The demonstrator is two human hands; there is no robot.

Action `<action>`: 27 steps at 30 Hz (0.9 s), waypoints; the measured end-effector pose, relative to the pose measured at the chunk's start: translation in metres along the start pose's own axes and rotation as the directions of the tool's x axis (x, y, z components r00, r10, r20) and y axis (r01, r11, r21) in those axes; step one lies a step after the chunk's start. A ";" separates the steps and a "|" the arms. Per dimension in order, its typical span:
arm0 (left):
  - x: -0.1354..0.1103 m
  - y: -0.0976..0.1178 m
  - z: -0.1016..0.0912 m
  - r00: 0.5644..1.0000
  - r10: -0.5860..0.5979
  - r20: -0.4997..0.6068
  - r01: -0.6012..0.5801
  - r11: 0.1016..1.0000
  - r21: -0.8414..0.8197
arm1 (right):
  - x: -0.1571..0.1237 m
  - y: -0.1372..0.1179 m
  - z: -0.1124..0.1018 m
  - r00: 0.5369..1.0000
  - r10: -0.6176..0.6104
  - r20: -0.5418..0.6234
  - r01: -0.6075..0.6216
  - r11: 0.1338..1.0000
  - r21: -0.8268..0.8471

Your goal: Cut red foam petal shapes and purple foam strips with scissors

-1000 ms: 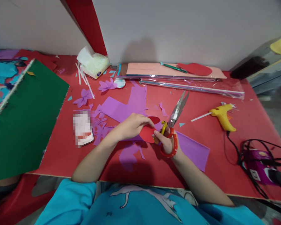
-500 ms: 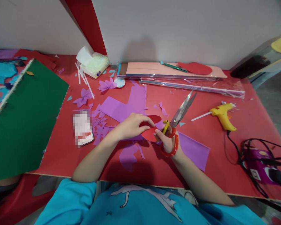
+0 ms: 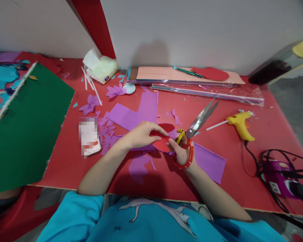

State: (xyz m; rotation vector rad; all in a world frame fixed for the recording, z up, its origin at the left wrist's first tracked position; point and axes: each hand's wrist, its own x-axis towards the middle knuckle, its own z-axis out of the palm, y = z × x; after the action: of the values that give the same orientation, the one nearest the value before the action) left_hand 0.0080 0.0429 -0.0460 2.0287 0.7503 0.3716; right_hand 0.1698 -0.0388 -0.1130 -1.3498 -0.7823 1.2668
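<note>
My left hand [image 3: 147, 134] pinches the left edge of a red paper cutout [image 3: 163, 145], thumb on top. My right hand [image 3: 179, 148] grips the right side of that same cutout between thumb and finger. Hooked on my right hand is a pair of scissors [image 3: 195, 124] with red and yellow handles, its blades apart and pointing away to the upper right. A darker red part [image 3: 168, 127] of the paper shows behind my fingers. Purple paper sheets [image 3: 126, 116] and cut scraps lie under and around both hands.
A yellow glue gun [image 3: 241, 126] lies at right, near a purple power box [image 3: 280, 178] with tangled black cables. Wrapped paper packs [image 3: 164, 74] line the wall. A tissue pack [image 3: 103, 69], phone [image 3: 92, 139], purple paper flowers [image 3: 91, 104] and green board [image 3: 32, 131] are at left.
The scissors have tilted slightly to the right, with their tips lower. Both hands stay almost in place on the red paper cutout.
</note>
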 end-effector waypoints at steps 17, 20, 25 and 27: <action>-0.008 0.001 -0.017 0.987 -0.123 -0.108 0.105 0.982 -0.158 | 0.002 0.000 -0.007 0.952 0.029 0.305 -0.048 0.997 0.056; -0.013 0.004 -0.026 0.960 -0.167 -0.226 0.120 0.971 -0.206 | 0.000 0.001 -0.008 0.910 0.065 0.410 -0.070 0.998 -0.001; -0.016 0.013 -0.033 0.920 -0.179 -0.348 0.112 0.972 -0.206 | -0.006 -0.001 -0.008 0.855 0.076 0.513 -0.075 0.997 -0.023; -0.017 0.016 -0.034 0.912 -0.182 -0.368 0.114 0.974 -0.198 | -0.007 -0.002 -0.010 0.830 0.036 0.557 -0.024 0.999 -0.029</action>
State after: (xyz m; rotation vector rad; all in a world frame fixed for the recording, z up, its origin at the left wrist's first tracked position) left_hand -0.0172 0.0477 -0.0141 1.7404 1.0673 0.7341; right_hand 0.1778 -0.0472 -0.1111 -1.0053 -1.1808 1.7153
